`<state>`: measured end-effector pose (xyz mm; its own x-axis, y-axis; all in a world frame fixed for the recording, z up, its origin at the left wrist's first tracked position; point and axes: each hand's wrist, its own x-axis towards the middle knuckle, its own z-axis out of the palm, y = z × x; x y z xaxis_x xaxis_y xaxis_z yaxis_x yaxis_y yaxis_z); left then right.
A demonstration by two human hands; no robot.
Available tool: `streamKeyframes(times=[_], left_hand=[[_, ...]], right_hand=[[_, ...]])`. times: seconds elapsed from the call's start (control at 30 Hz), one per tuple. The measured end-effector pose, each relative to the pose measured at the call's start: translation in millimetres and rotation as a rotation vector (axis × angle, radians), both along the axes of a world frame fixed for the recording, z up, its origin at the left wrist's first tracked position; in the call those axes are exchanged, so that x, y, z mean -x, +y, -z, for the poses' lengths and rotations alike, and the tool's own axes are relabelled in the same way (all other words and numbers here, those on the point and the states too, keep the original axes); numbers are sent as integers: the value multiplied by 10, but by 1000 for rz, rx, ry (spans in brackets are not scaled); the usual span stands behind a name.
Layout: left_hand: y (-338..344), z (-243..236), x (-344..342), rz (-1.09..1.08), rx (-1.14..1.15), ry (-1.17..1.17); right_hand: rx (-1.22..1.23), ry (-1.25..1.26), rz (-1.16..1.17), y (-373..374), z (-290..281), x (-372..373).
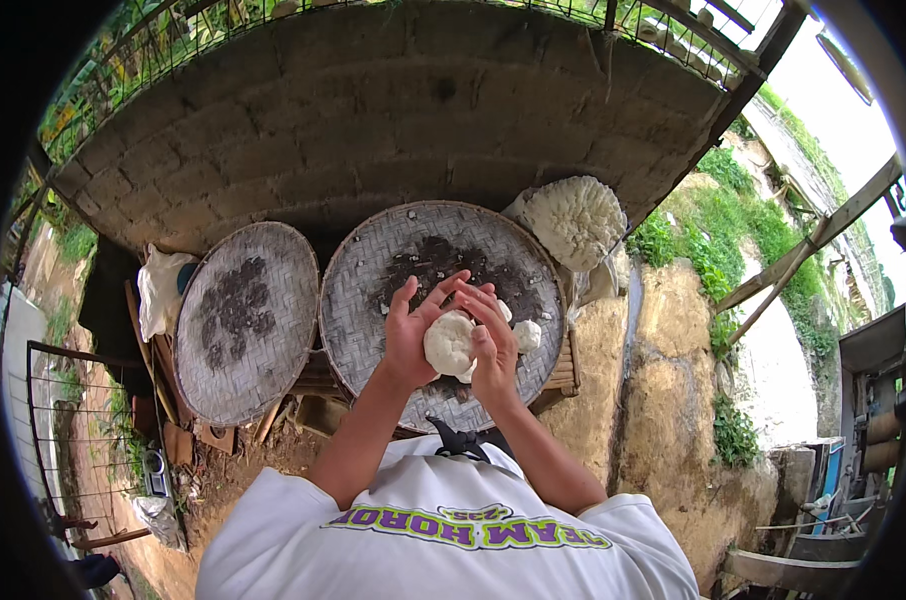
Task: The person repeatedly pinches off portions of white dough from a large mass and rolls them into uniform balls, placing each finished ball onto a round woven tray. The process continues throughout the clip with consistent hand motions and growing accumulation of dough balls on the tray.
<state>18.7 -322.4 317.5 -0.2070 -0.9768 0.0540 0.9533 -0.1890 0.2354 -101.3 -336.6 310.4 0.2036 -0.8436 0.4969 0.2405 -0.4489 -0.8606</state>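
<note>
Over a round woven bamboo tray, a white, dough-like lump sits between my two cupped palms. My left hand presses against its left side, thumb and fingers reaching up and away from me. My right hand closes round its right side, with its fingertips near those of the left. Smaller white lumps lie on the tray just right of my right hand, and part of another shows below the ball. Dark, stained patches and white crumbs mark the tray's weave.
A second woven tray leans at the left, dark-stained in its middle. A large crumbly white mass stands behind the right rim. White cloth or sacking hangs at far left. A block wall rises behind; a wire-grid frame stands lower left.
</note>
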Motion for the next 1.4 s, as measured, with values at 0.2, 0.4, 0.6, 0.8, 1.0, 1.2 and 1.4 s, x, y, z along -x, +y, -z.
streamKeyframes(times=[0.2,0.4,0.6,0.8,1.0,1.2,1.4], left_hand=[[-169,44,156,-430,-305,-481],[-44,4,-3,118,-131,-102],[-196,34,178,-396,-383,-473],[-82,73,-45,201,-78,24],[-149,296,191,-312,-486,-218],[11,400,43,6,-360,-126],[-126,398,168,-468,-400,-567]], right_hand=[[-632,-253,-145,-44,52,30],[-76,-89,-82,-1,92,55],[-629,-250,-154,-13,10,58],[105,36,-74,0,-73,42],[-839,-305,-154,-106,108,-26],[204,275,108,-85,175,34],[-959,-364,-170,-215,159,-8]])
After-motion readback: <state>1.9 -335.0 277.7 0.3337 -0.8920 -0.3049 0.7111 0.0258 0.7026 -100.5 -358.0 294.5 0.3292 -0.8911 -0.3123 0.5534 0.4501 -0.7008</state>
